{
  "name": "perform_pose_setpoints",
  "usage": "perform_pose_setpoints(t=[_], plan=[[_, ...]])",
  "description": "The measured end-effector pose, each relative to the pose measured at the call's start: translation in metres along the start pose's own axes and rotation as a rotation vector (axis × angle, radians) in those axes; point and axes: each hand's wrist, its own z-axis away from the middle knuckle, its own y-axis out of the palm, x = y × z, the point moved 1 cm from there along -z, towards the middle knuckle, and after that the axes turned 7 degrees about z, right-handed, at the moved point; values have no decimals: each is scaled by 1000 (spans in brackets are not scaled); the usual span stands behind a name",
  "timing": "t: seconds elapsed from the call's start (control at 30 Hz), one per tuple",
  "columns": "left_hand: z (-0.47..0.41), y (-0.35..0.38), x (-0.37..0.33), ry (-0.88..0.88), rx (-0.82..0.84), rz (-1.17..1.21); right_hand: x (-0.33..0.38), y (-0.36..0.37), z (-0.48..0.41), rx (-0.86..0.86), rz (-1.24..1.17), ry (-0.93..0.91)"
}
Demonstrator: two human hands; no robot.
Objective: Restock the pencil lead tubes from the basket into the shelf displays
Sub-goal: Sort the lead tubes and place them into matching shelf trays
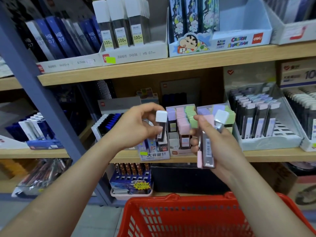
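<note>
Head view: left hand (135,127) sits at 9 o'clock of the pastel display box (181,127). Its fingers (150,108) pinch one white-capped lead tube (161,124), upright, just in front of the middle shelf (51,153). Right hand (222,144) is at 3 o'clock of that box, clenched round a small bundle of tubes (207,144) with pink and white caps showing. Red basket (171,200) is at 6 o'clock; no tubes show in the visible part, the rest is cut off. Grey tray (266,141) at 3 o'clock has empty front slots. Likely late in the task: what's in hand is left to slot in.
</note>
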Motion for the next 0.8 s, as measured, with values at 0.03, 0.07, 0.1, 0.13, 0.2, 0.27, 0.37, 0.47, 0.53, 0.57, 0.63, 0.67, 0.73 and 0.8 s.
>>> perform_pose_setpoints(t=[0.03, 0.07, 0.1, 0.13, 0.2, 0.27, 0.37, 0.47, 0.53, 0.57, 0.63, 0.67, 0.73, 0.8], plan=[[0, 0, 5, 8, -30, -16, -1, -4, 1, -8, -5, 9], [1, 1, 10, 12, -47, -42, -4, -6, 2, -7, -3, 19], [1, 4, 14, 9, -61, -72, -6, -7, 2, -1, -1, 31], [1, 5, 18, 6, -74, -107, -9, -7, 2, 7, 1, 40], [1, 9, 22, 16, -99, -181, -12, -7, 2, 20, 10, 46], [1, 12, 27, 17, -111, -257, -14, -5, 3, 29, 15, 39], [4, 17, 34, 14, -110, -320, -15, -3, 4, 39, 30, 22], [6, 22, 36, 75, -147, -366, -15, -2, 5, 31, 37, 25], [6, 25, 35, 127, -163, -393, -16, -2, 6, 30, 39, 30], [6, 26, 35, 138, -173, -385, -16, -1, 7, 32, 37, 32], [6, 27, 38, 124, -203, -365, -17, -1, 7, 33, 40, 38], [6, 27, 40, 136, -218, -381, -17, -1, 7, 32, 39, 42], [5, 27, 48, 247, -232, -489, -18, -1, 7, 37, 36, 44], [6, 26, 57, 318, -228, -596, -18, -1, 7, 50, 30, 52]])
